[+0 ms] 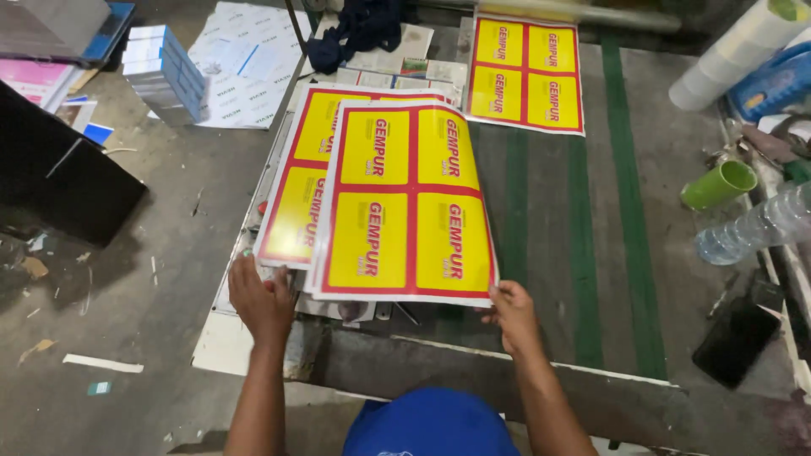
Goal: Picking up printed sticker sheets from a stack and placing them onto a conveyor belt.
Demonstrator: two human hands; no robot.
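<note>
Head view: both hands (262,300) (511,314) grip the printed sheets (405,203), fingertips hidden underneath.

A single head-worn view is given, aimed steeply down and forward from above the worktable (591,253); the near edge is seen close, the far clutter and floor (127,279) at left are taken in more distantly

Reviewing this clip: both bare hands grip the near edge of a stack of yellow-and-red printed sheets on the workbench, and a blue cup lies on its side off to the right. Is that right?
Not quite: the cup lying on its side at the right is green, not blue, as the head view shows. The rest holds: the left hand and right hand grip the near edge of the yellow-and-red printed sheets on the workbench.
</note>
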